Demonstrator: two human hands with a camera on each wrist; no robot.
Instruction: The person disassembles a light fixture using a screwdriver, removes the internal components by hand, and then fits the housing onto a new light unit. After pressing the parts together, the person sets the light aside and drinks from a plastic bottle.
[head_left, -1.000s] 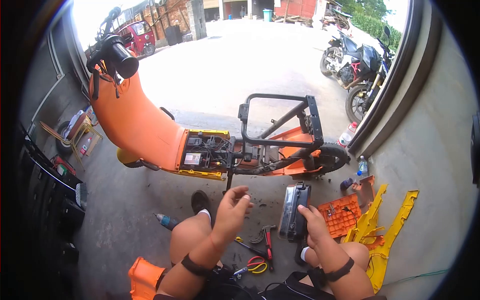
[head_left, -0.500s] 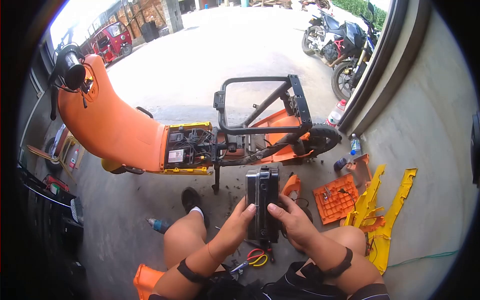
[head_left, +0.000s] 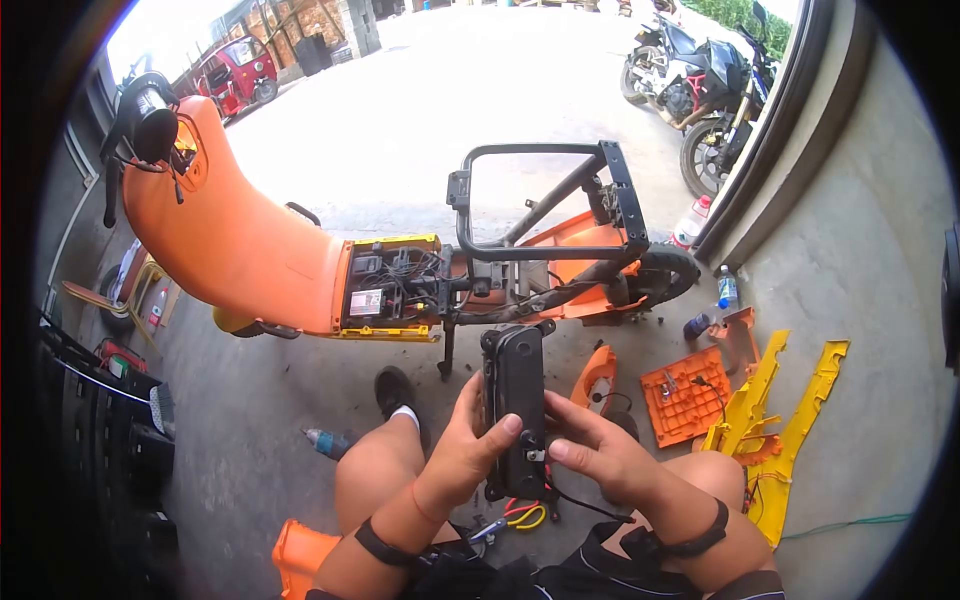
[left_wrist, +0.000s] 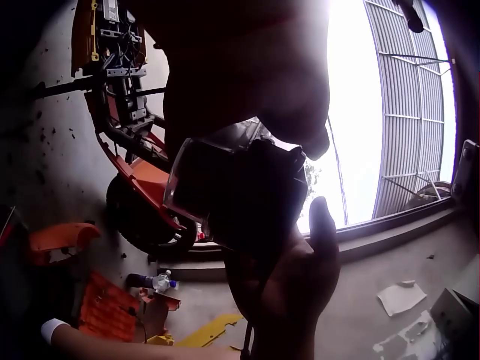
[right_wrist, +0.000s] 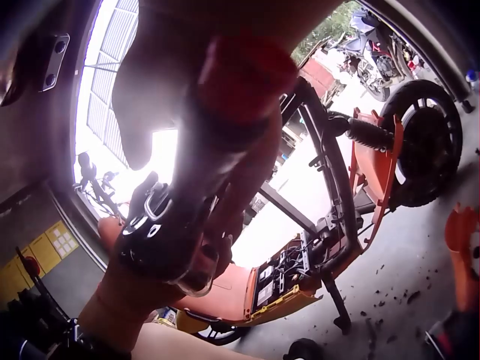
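A black box-like unit (head_left: 520,380) with a clear cover stands upright between both hands, its black side with a small silver fitting toward the head camera. My left hand (head_left: 470,445) grips its left side, the thumb lying across the black face and the fingers partly hidden behind. At the right edge, my right hand (head_left: 605,450) touches the unit with extended fingers; its thumb points at the silver fitting. A black cable (head_left: 590,503) runs from the unit's lower end beneath the right hand. In the left wrist view, the clear cover (left_wrist: 174,180) shows along the dark unit's edge.
Ahead stands an orange scooter (head_left: 250,270) with its frame and wiring exposed. Orange panels (head_left: 683,398) and yellow trim strips (head_left: 800,440) lie at the right. Scissors (head_left: 525,515) are on the floor below the hands; a drill (head_left: 328,442) lies to the left.
My left hand came over from apart and took hold of the unit, which the right hand held alone. The unit moved left and turned its black side toward the head camera; the right-hand grip loosened.
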